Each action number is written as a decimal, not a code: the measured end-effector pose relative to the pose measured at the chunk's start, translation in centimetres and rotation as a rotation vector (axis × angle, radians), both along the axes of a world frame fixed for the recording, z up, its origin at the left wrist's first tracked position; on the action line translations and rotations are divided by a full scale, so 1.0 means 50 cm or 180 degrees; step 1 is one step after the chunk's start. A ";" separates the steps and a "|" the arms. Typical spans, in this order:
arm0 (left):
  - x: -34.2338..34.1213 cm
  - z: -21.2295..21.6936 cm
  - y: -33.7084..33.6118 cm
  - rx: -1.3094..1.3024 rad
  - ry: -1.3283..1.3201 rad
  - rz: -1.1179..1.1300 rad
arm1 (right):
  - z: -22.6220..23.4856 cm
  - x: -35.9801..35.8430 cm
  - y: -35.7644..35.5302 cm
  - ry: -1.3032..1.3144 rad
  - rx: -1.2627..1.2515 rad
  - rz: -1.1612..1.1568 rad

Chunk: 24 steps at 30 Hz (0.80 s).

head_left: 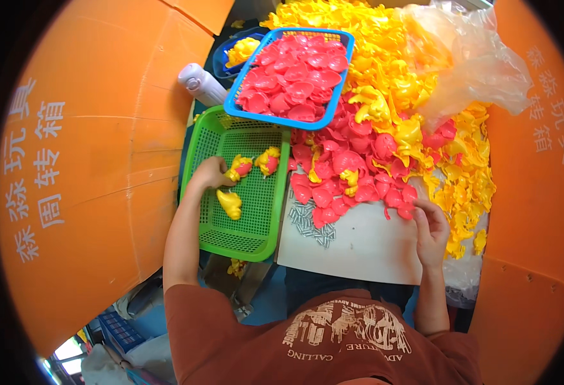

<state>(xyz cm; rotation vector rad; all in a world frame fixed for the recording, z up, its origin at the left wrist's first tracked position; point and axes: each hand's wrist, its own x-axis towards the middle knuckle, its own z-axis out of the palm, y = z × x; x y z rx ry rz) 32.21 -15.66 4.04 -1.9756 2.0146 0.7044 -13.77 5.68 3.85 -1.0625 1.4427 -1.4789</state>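
My left hand (211, 174) reaches into the green mesh basket (273, 212), its fingers closed at the edge of a yellow and red plastic toy figure (238, 168). A second yellow and red figure (268, 162) and a yellow one (229, 204) lie in the same basket. At the right, my right hand (431, 232) has its thumb and fingers on a red plastic shell piece (405, 210) at the near edge of the red pile (346, 163). Small metal pins or screws (312, 224) lie loose on the white tabletop (365, 247).
A blue basket (333, 114) full of red shells rests against the green basket's far rim. Yellow pieces (384, 38) heap up behind, partly under a clear plastic bag (474, 64). A pale bottle (203, 85) stands at left. Orange panels (102, 147) wall both sides.
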 end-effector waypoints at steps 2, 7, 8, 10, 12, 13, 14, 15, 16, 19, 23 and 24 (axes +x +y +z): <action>0.005 0.002 0.004 -0.0046 0.0128 -0.0065 | 0.001 -0.007 0.007 0.0012 -0.0068 -0.0022; 0.015 0.080 -0.045 -0.1566 0.0407 -0.0275 | -0.005 -0.013 0.010 0.0100 0.0026 -0.0122; 0.002 0.100 -0.070 -0.2243 0.0924 -0.0131 | 0.001 -0.012 0.014 0.0163 0.0014 -0.0109; -0.110 0.150 -0.127 -0.2735 0.1225 0.0113 | 0.002 -0.027 0.019 0.0319 0.0008 -0.0137; -0.046 0.130 -0.189 -0.2673 0.1936 -0.0040 | -0.008 -0.006 -0.001 0.0509 0.0007 0.0015; 0.006 0.124 -0.207 -0.2935 0.1481 -0.0632 | 0.005 0.006 -0.014 0.0647 -0.0063 0.0019; 0.014 0.119 -0.209 -0.2445 0.2232 -0.0296 | 0.013 0.008 -0.028 0.0812 -0.0119 -0.0023; 0.053 0.112 -0.204 -0.2495 0.2540 0.0005 | 0.021 0.011 -0.040 0.0933 -0.0216 -0.0087; -0.032 0.107 -0.170 -0.2482 0.2807 0.0038 | 0.021 -0.011 -0.039 0.1146 -0.0229 -0.0252; -0.154 0.132 -0.028 -0.2380 0.2608 0.0017 | 0.010 -0.056 -0.035 0.2207 -0.0371 -0.0542; -0.272 0.149 0.142 -0.2083 0.2595 -0.1148 | -0.014 -0.085 -0.058 0.2951 -0.0096 -0.0927; -0.299 0.164 0.185 -0.1867 0.2524 -0.1315 | -0.015 -0.080 -0.075 0.3068 -0.0062 -0.1069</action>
